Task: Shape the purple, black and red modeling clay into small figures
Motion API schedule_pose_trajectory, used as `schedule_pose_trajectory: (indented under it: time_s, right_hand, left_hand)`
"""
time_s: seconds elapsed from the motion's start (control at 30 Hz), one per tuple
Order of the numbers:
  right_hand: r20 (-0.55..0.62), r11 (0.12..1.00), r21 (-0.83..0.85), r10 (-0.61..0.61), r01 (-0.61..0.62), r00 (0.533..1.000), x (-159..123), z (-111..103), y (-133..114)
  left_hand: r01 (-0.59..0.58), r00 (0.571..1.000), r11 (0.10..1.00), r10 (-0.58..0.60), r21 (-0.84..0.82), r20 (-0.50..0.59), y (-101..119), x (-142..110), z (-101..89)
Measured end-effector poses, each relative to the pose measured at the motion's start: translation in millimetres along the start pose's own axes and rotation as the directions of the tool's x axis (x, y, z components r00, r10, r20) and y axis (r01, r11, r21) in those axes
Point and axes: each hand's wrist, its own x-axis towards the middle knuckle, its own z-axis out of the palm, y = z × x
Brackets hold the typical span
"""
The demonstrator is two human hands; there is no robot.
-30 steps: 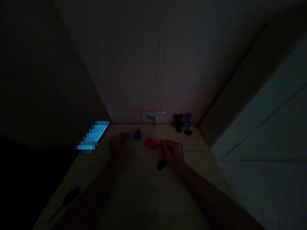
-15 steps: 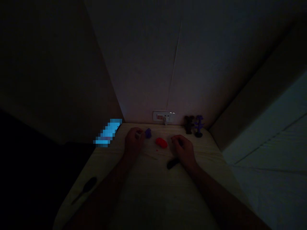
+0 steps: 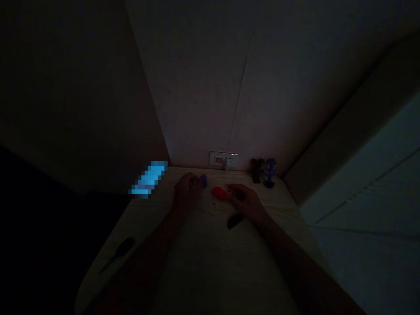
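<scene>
My left hand point(image 3: 187, 188) is closed in a pinch on a small purple figure point(image 3: 203, 180), which sticks out past the fingertips. A bright red lump, soft-looking like modelling clay point(image 3: 219, 193), lies on the wooden table between my hands. At the lump's right edge, my right hand point(image 3: 246, 200) has its thumb and fingers curled in and pressed on it. A tiny red crumb point(image 3: 214, 203) lies just in front of the lump. Below my right hand sits a dark oblong object point(image 3: 235, 221) of unclear kind. The light is very dim, so fine detail is lost.
Two small standing figures, one dark brown point(image 3: 257, 170) and one purple on a black base point(image 3: 270, 173), stand at the back right. A wall socket with a plug point(image 3: 224, 159) is behind. A glowing, blurred-out screen point(image 3: 149, 179) and a dark brush-shaped object point(image 3: 123, 248) lie left on the table point(image 3: 203, 262).
My right hand has moved left, from beside the red lump onto its right edge. My left hand stays at the purple figure; the view has shifted slightly.
</scene>
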Motion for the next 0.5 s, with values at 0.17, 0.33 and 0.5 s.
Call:
schedule_pose_trajectory:
  time_s: [0.17,0.33,0.5]
  right_hand:
    - [0.035,0.997,-0.033,-0.073,0.074,0.997,1,11,-3]
    - [0.049,0.993,0.024,-0.118,0.117,0.992,2,10,-2]
    - [0.005,0.987,0.120,-0.111,0.109,0.994,3,7,-1]
  left_hand:
    - [-0.141,0.975,0.988,0.149,-0.060,0.167,5,-8,5.2]
    - [-0.165,0.947,0.980,0.190,-0.113,0.259,9,-14,9.8]
    - [-0.099,0.938,0.982,0.146,-0.160,0.314,12,-19,15.4]
